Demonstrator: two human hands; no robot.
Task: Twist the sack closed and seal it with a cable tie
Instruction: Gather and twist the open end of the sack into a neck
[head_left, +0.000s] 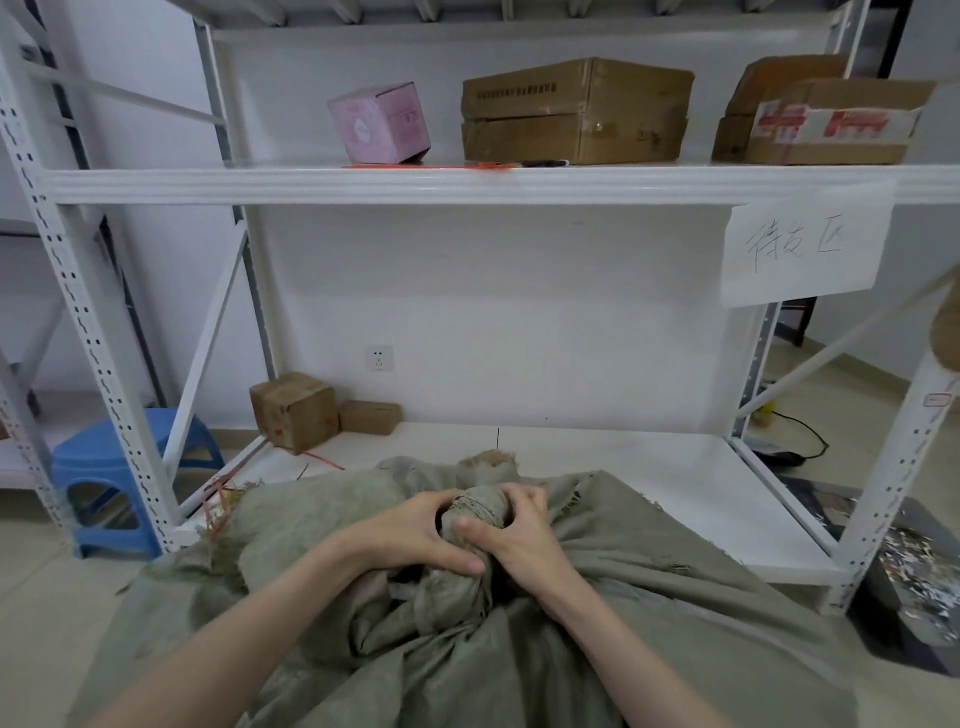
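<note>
While both hands press in from either side, the grey-green woven fabric sack (597, 613) lies slumped at six o'clock in the view, its body spread over the pale floor in front of the white metal shelving rack (467, 184). Its mouth is gathered into a thick twisted neck (475, 512) that stands roughly upright, with a frayed brownish tuft of cloth poking out above. The left hand (415, 535) is clamped round the neck from nine o'clock, its thumb laid across the bunched cloth below the twist. The right hand (524, 535) is clamped on from three o'clock, fingers curled over the top of the twist and thumb pressed against its front. The two hands nearly touch around it. Thin red strips (218, 499) lie on the floor at ten o'clock from the sack, near a blue plastic stool (119, 478). I cannot tell whether they are cable ties.
</note>
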